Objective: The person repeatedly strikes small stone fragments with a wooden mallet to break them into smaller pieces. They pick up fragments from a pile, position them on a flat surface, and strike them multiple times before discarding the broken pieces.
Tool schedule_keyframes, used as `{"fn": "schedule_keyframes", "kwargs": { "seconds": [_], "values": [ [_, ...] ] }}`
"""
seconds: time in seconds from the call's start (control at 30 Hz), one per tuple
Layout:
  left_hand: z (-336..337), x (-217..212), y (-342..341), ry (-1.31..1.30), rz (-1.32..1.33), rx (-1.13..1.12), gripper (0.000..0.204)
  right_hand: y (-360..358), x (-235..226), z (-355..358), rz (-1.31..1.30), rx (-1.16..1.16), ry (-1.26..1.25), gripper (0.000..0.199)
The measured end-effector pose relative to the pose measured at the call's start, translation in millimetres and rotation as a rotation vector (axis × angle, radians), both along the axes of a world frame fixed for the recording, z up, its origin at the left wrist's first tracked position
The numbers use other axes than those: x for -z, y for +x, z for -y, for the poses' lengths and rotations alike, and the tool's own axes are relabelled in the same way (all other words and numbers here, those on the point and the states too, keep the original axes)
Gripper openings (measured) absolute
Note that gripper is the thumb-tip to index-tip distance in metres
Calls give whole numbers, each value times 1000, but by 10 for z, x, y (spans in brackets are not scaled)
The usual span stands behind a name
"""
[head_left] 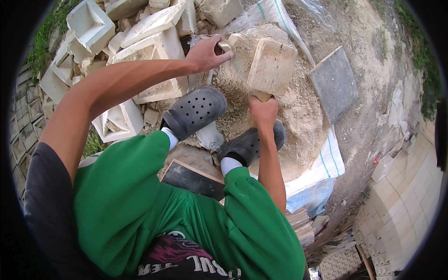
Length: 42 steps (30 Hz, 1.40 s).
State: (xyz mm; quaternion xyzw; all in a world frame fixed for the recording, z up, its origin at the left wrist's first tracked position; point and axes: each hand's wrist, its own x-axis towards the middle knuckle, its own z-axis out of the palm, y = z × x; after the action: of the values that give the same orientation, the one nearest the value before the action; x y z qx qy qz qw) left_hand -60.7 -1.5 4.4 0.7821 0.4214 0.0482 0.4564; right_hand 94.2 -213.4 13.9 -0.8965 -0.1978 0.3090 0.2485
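Note:
My right hand (263, 112) is wrapped round the short handle of a wooden mallet (273, 66). Its broad, block-like head is coated in pale dust and sits over a mound of crushed, sandy rubble (298, 135). To the left, my left hand (206, 53) is closed on a small pale chunk (225, 46), held between thumb and fingers beside the mound's far left edge. Beneath the rubble lies a white woven sack (329, 158) with blue-green stripes. My feet, in dark clogs (198, 111), are planted at the mound's near side.
Broken cream-coloured cast blocks (154, 53) are heaped at the far left. A grey square slab (334, 84) leans at the mound's right. Between my legs is a dark board (192, 179). Stacked pale tiles (396, 200) stand at the lower right.

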Motion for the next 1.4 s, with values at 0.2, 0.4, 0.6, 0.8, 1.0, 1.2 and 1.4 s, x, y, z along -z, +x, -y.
{"fn": "schedule_keyframes", "kwargs": {
  "seconds": [0.2, 0.4, 0.6, 0.8, 1.0, 1.2, 1.4],
  "values": [
    [-8, -16, -20, 18, -2, -22, 57, 114, -508, -97, -175, 105, 63, 45],
    [-65, 84, -26, 90, -50, 0, 57, 29, -198, -104, -66, -7, 124, 47],
    [-74, -28, -13, -5, -86, -32, 58, 120, -225, -43, -74, -71, -78, 46],
    [-123, 67, -105, 43, -23, -80, 58, -59, -265, 36, 22, 1, 244, 47],
    [-140, 126, -117, 58, 33, -62, 55, -149, -149, -2, 2, -105, -161, 40],
    [-93, -97, 18, 56, 18, 51, 51, -99, -94, 156, -242, 154, 59, 46],
    [-42, -192, 327, 175, 2, 227, 48, -41, -467, 134, -240, 281, 306, 30]
  ]
}}
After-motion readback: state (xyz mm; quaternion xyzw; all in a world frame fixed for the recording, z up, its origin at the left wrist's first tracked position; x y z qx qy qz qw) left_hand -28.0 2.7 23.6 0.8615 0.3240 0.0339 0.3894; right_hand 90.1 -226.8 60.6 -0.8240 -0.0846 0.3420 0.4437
